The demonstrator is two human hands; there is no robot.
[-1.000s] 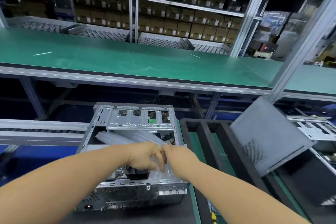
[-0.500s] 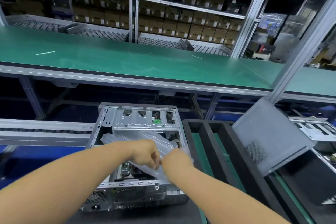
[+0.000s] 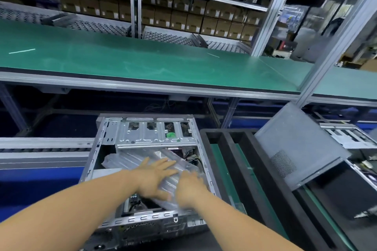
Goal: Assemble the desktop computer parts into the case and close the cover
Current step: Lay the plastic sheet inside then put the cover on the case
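Over the open case (image 3: pixel 106 161), both hands have changed since half a second ago: then they pinched the clear plastic bag (image 3: pixel 130 159) with curled fingers; now the left hand (image 3: pixel 155 177) lies flat on it, fingers straight and spread. The right hand (image 3: pixel 190 186) is motion-blurred beside it, on the same bag; grip cannot be told. Bag: crinkled, glossy film, lying slantwise inside the case. Case: bare stamped sheet metal, slotted rails, small green tag on the drive bay. Grey perforated side cover (image 3: pixel 297 149) leans tilted at right. No legible writing.
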